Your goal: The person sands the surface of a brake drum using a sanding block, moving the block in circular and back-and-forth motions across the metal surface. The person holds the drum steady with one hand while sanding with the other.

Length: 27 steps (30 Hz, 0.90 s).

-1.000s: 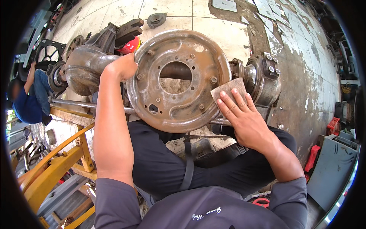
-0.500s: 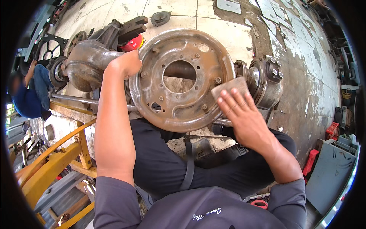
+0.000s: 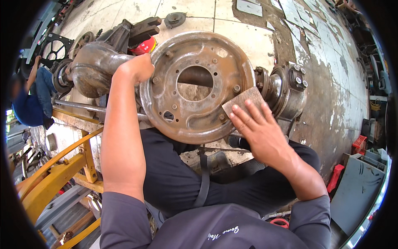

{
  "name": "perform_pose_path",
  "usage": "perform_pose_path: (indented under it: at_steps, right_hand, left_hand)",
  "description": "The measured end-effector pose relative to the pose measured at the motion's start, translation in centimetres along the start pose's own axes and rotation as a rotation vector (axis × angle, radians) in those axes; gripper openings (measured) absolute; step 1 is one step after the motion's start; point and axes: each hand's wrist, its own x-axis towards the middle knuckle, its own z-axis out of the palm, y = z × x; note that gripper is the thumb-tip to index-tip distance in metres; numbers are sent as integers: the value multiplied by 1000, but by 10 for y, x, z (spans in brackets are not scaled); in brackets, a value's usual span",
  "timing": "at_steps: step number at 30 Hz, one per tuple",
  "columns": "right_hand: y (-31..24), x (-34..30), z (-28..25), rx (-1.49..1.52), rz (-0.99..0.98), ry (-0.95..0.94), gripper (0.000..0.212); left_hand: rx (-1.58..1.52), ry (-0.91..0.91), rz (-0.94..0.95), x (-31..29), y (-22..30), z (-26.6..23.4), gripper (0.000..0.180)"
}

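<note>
A round, rusty brake backing plate (image 3: 195, 118) stands tilted in front of me, with a large centre hole and several bolts. My left hand (image 3: 140, 68) is closed round its upper left rim, the fingertips hidden behind the edge. My right hand (image 3: 265, 135) holds a brownish piece of sandpaper (image 3: 242, 101) against the lower right face of the plate. The fingers lie stretched over the sandpaper and the thumb is hidden. Just below the plate are my knees in dark trousers.
Behind the plate lies an axle housing (image 3: 93, 70), with a hub (image 3: 290, 91) on the right. A yellow metal frame (image 3: 49, 182) is at left. A crouching person in blue (image 3: 31, 106) is beyond it. A grey cabinet (image 3: 358, 191) stands at right.
My right hand has slid the sandpaper a little left and down across the plate's face. My left hand keeps its hold on the rim.
</note>
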Motion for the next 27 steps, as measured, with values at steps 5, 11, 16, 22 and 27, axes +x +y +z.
perform_pose_path:
  at_steps: [5,11,16,22,27]
  right_hand:
    - [-3,6,1,-33,-10,13,67]
    - [5,12,-11,-69,17,42,64]
    - [-1,8,-7,-60,-11,16,64]
    - [-11,1,-7,12,-37,-56,64]
    - [1,8,-12,-96,19,-5,64]
  left_hand:
    - [13,-15,8,2,0,-1,38]
    - [-25,-26,-16,0,-1,-3,40]
    - [21,-49,-54,-9,9,-7,43]
    - [76,-59,-15,-2,5,-2,42]
    - [327,-119,86,20,-19,5,42]
